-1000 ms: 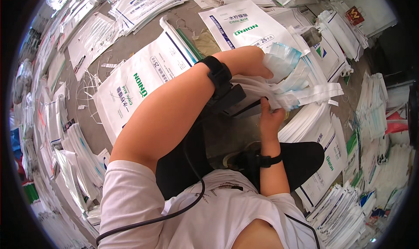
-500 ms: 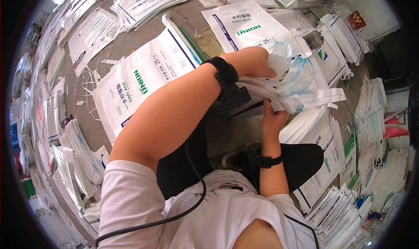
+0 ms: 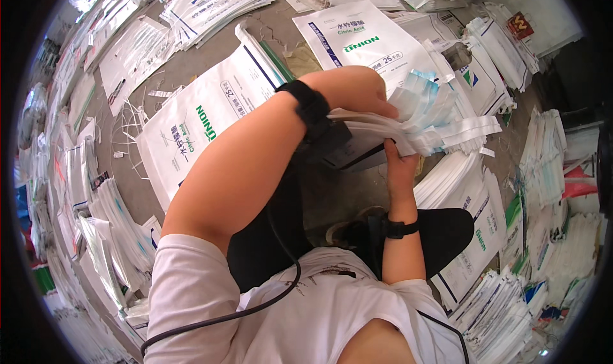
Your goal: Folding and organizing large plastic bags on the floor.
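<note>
My left hand [image 3: 367,91] reaches across from the left, bent at the wrist, its fingers closed at the upper edge of a bundle of white sacks [image 3: 377,129]. Pale blue and clear plastic liners [image 3: 424,105] fan out of the bundle's right end. From below, my right hand [image 3: 401,161] grips the bundle's near edge, thumb on top; its other fingers are mostly hidden beneath. Both wrists wear black straps, and a black box under the left wrist covers part of the sacks.
A flat printed sack [image 3: 217,108] lies on the left and another sack [image 3: 357,38] lies beyond my hands. A pile of folded sacks [image 3: 469,217] rests by my right knee. More stacks surround me. Loose white strings [image 3: 128,124] litter the floor at left.
My left hand has shifted slightly left along the bundle's upper edge. My right hand has moved slightly up and right, still gripping. The liner end has slid a little left.
</note>
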Demonstrator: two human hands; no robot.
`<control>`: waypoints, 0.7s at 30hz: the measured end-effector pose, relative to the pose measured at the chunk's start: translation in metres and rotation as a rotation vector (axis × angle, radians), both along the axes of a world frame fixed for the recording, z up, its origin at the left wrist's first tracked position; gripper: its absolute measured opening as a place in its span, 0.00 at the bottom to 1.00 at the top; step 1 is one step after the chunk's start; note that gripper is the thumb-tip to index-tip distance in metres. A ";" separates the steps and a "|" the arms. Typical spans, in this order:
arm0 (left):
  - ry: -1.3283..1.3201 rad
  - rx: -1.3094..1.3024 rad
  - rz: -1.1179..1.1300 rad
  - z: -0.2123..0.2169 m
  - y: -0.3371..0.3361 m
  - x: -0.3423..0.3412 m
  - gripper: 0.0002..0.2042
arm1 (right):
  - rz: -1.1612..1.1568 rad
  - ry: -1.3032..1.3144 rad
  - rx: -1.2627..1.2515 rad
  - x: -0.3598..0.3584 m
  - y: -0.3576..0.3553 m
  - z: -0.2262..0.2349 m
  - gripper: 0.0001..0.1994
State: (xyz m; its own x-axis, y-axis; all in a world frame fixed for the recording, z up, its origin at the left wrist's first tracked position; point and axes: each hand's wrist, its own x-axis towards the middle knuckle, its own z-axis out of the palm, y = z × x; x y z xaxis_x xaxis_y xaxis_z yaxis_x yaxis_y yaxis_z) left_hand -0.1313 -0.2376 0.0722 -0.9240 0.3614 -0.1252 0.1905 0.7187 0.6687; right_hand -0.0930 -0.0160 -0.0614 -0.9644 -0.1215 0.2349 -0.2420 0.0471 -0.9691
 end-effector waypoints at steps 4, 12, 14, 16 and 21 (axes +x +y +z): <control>0.085 -0.015 0.081 0.015 -0.021 0.016 0.19 | -0.006 0.062 0.059 -0.007 0.006 -0.003 0.14; 0.504 -0.049 -0.102 0.013 0.007 0.071 0.17 | 0.131 -0.144 -0.073 -0.015 0.007 -0.002 0.20; 0.544 -0.107 -0.124 0.008 0.014 0.070 0.18 | 0.117 -0.125 -0.081 -0.015 0.008 -0.003 0.20; 0.582 -0.162 -0.146 0.009 0.018 0.066 0.20 | 0.103 -0.107 -0.087 -0.013 0.008 -0.002 0.21; 0.473 -0.624 -0.204 0.024 0.030 0.066 0.24 | 0.130 -0.110 0.024 -0.011 0.009 0.010 0.23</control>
State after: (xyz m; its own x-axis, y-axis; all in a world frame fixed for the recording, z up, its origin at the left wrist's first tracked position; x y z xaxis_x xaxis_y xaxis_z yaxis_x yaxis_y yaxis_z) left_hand -0.0652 -0.2073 0.0961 -0.8532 0.5209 0.0279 0.5202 0.8536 -0.0288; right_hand -0.1041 -0.0073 -0.0512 -0.9599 -0.2514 0.1239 -0.1397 0.0459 -0.9891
